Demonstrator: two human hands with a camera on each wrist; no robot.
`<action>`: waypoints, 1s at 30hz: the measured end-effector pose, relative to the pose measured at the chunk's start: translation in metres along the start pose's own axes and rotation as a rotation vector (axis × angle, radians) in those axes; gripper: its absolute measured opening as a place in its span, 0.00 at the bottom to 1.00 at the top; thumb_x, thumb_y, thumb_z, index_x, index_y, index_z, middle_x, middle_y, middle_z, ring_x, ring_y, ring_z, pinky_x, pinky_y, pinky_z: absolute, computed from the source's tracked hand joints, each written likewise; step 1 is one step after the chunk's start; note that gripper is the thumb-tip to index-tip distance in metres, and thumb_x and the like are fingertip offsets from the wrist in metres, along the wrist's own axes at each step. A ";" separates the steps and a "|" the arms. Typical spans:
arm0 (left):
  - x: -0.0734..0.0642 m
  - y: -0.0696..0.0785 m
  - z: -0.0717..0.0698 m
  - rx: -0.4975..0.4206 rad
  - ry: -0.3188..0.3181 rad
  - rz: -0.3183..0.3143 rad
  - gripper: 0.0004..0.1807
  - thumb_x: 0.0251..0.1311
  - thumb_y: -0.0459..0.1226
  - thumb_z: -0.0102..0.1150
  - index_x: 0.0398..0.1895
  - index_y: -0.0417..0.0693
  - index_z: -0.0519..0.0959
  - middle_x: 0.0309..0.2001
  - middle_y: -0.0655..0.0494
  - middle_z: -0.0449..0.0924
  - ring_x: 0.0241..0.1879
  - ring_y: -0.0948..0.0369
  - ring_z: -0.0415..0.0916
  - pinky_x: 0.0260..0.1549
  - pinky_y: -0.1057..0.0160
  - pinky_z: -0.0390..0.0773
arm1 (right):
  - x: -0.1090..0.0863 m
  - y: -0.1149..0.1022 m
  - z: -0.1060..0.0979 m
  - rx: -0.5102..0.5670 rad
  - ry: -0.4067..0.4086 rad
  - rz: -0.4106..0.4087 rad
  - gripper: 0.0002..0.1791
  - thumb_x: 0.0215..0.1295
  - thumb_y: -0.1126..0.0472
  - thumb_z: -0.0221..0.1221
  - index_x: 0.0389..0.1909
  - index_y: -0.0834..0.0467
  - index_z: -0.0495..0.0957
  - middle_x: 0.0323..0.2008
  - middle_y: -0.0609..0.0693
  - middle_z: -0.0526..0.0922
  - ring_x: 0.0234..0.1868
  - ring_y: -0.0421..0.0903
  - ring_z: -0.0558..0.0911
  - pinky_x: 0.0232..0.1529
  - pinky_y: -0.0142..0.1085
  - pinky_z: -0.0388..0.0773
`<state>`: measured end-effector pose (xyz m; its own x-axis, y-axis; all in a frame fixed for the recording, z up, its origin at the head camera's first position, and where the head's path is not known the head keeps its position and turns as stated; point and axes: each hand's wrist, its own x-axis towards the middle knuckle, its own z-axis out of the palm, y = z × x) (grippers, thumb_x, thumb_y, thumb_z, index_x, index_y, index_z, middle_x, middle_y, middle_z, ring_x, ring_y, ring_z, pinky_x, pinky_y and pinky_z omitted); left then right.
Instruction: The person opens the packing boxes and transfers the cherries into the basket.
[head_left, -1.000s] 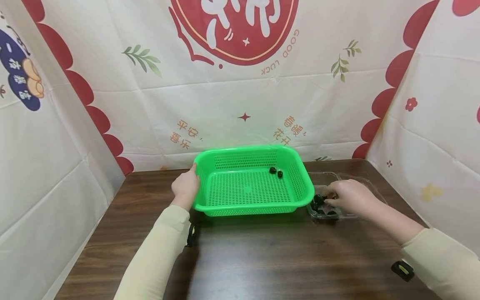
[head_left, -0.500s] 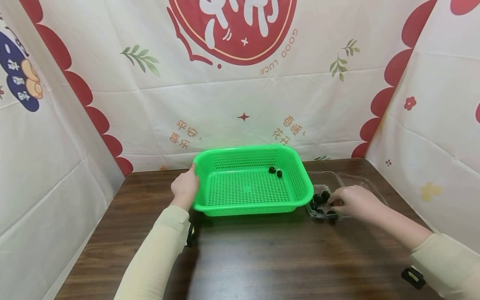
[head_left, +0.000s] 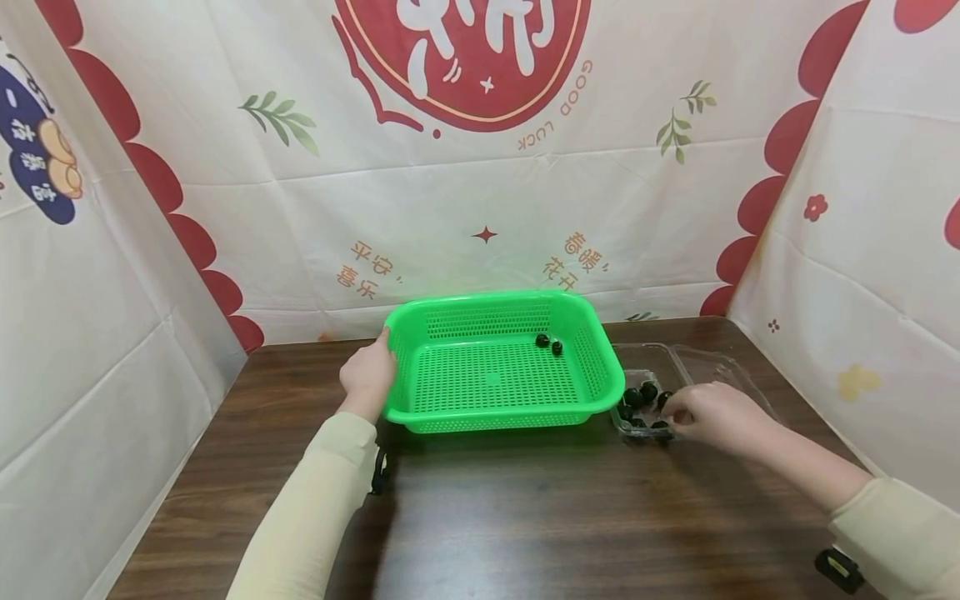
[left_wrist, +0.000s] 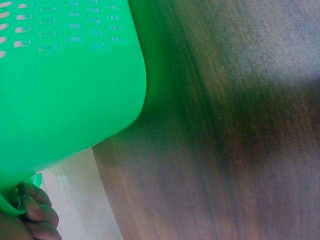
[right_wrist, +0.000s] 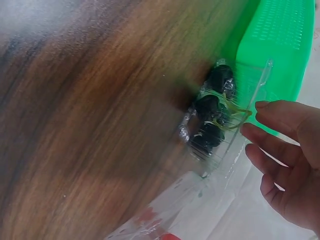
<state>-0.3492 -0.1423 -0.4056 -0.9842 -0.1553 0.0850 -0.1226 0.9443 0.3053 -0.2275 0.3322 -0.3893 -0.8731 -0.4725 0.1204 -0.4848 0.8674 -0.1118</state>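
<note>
Surface (head_left: 487,508): dark brown wood grain, streaked, glare on it in front of the basket (head_left: 487,379). Creased white cloth (head_left: 420,208), printed with red scallops, hangs behind the basket. Basket is green, perforated, round-cornered; left hand (head_left: 367,371) grips its left rim. Just right of the basket, a thin clear container (head_left: 632,432) holds glossy dark fruits (head_left: 648,390) with slender green stems (right_wrist: 232,107) (two more lie inside the basket, right side). Right hand (head_left: 716,412) at the container, released, thumb and fingers parted beside the stems.
</note>
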 end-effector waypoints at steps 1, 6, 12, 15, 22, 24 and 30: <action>0.000 0.000 0.000 0.000 0.001 0.001 0.29 0.71 0.43 0.47 0.75 0.58 0.60 0.39 0.42 0.83 0.33 0.48 0.79 0.24 0.49 0.74 | 0.000 0.000 0.001 0.000 -0.004 -0.001 0.06 0.51 0.67 0.68 0.30 0.53 0.86 0.23 0.34 0.77 0.24 0.35 0.72 0.27 0.36 0.71; 0.001 -0.001 0.002 -0.001 -0.004 0.006 0.29 0.71 0.43 0.47 0.75 0.58 0.60 0.39 0.42 0.83 0.33 0.48 0.79 0.24 0.50 0.74 | -0.001 0.001 0.003 0.004 -0.036 -0.001 0.07 0.50 0.66 0.70 0.31 0.55 0.86 0.25 0.38 0.80 0.26 0.37 0.77 0.28 0.38 0.74; 0.001 -0.002 0.002 -0.006 0.000 0.008 0.29 0.71 0.43 0.47 0.75 0.58 0.60 0.40 0.42 0.83 0.34 0.48 0.79 0.24 0.50 0.74 | -0.003 0.003 0.003 -0.014 -0.030 -0.013 0.09 0.50 0.68 0.68 0.23 0.50 0.83 0.23 0.36 0.75 0.24 0.33 0.68 0.27 0.36 0.71; 0.001 -0.002 0.001 -0.010 0.000 0.008 0.29 0.71 0.43 0.47 0.75 0.58 0.60 0.41 0.42 0.83 0.34 0.48 0.79 0.24 0.50 0.74 | -0.002 0.003 0.002 -0.018 -0.025 -0.022 0.12 0.50 0.68 0.68 0.19 0.47 0.79 0.21 0.35 0.71 0.23 0.33 0.64 0.26 0.34 0.67; -0.001 -0.001 -0.001 -0.013 0.001 0.005 0.29 0.71 0.43 0.47 0.75 0.57 0.60 0.38 0.41 0.83 0.31 0.49 0.79 0.22 0.51 0.73 | -0.001 0.003 0.003 -0.028 -0.010 -0.038 0.18 0.47 0.71 0.65 0.16 0.45 0.73 0.20 0.35 0.67 0.22 0.34 0.61 0.25 0.33 0.61; -0.001 -0.001 -0.001 -0.013 0.003 0.005 0.29 0.71 0.43 0.47 0.75 0.57 0.60 0.38 0.41 0.83 0.30 0.49 0.78 0.22 0.51 0.73 | -0.001 0.003 0.003 -0.030 -0.002 -0.048 0.18 0.46 0.72 0.64 0.16 0.45 0.74 0.20 0.35 0.68 0.22 0.34 0.62 0.25 0.33 0.62; -0.001 0.000 -0.002 -0.008 -0.005 0.003 0.29 0.71 0.43 0.46 0.75 0.57 0.60 0.39 0.41 0.83 0.31 0.49 0.79 0.22 0.50 0.73 | 0.000 0.003 0.004 -0.032 0.006 -0.062 0.16 0.46 0.73 0.65 0.17 0.46 0.77 0.21 0.34 0.71 0.23 0.33 0.65 0.24 0.34 0.67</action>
<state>-0.3479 -0.1427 -0.4040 -0.9852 -0.1512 0.0808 -0.1189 0.9423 0.3131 -0.2289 0.3343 -0.3932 -0.8412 -0.5244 0.1322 -0.5358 0.8412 -0.0723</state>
